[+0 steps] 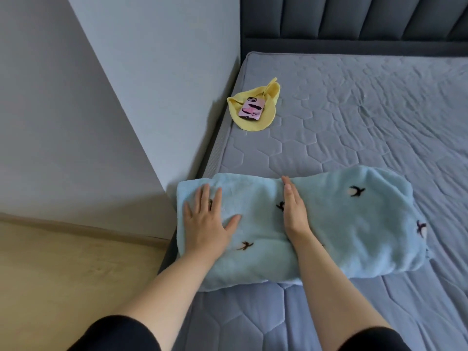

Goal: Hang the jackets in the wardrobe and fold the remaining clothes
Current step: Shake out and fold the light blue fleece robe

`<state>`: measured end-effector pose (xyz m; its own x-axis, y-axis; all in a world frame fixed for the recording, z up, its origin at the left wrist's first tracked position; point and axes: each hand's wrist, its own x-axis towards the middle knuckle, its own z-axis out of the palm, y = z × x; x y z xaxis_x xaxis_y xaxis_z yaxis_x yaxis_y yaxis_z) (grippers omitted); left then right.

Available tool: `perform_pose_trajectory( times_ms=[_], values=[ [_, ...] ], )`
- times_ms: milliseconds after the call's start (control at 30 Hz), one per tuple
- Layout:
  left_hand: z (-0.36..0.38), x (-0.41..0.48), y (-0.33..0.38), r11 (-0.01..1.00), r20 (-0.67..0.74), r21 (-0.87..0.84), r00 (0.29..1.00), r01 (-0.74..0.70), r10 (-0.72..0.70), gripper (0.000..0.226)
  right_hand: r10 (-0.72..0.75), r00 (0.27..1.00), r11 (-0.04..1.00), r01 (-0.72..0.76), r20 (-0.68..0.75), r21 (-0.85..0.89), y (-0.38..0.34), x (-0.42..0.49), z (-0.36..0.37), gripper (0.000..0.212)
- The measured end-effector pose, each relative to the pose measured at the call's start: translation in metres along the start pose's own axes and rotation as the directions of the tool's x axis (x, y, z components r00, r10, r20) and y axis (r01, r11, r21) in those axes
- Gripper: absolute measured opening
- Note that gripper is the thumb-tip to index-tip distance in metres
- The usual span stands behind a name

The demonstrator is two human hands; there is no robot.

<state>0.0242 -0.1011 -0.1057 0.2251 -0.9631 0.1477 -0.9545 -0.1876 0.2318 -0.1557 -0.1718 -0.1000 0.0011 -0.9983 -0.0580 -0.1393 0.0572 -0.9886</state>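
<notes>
Fleece garment (329, 224), pale blue and fluffy with small dark bird-like motifs, lies folded into a broad rectangle across the near left part of the bed (354, 117), its left end reaching the mattress edge. What kind of garment it is cannot be told from its folded shape.

The person's left hand (206, 219) lies palm down on the left portion of the fleece, fingers spread and flat, gripping nothing. The right hand (293, 211) stands on its edge across the middle of the fleece, fingers straight and pressed together, pointing away from the person; the cloth dips slightly along that line. It too holds nothing. Both forearms are bare, with black sleeves (119, 335) showing at the bottom of the view.

Farther up the bed, near its left edge and well apart from the fleece, a small yellow cloth (263, 120) lies loosely spread, and a phone (250, 108) in a pink patterned case rests on top of it. The mattress cover is grey-blue and quilted. A dark padded headboard (354, 19) runs along the far side. A pale wall panel (126, 84) stands to the left, with light wood flooring (63, 274) below.
</notes>
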Motion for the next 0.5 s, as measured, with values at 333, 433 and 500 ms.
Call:
perform_pose_trajectory(
  times_ms=[333,433,500],
  values=[
    [-0.03,-0.003,-0.04,0.374,0.442,-0.733,0.816,0.568,-0.374,0.069,-0.038,0.999,0.998,0.039,0.008,-0.053,0.003,0.001,0.003,0.046],
    [-0.04,-0.004,-0.044,0.35,0.454,-0.76,0.833,0.547,-0.316,0.048,-0.035,0.999,0.998,0.036,0.006,-0.055,0.002,0.001,0.004,0.045],
    [-0.044,-0.006,-0.042,0.31,0.523,-0.758,0.819,0.574,-0.237,0.038,-0.041,0.999,0.997,0.041,0.002,-0.061,0.002,0.001,0.005,0.045]
  ],
)
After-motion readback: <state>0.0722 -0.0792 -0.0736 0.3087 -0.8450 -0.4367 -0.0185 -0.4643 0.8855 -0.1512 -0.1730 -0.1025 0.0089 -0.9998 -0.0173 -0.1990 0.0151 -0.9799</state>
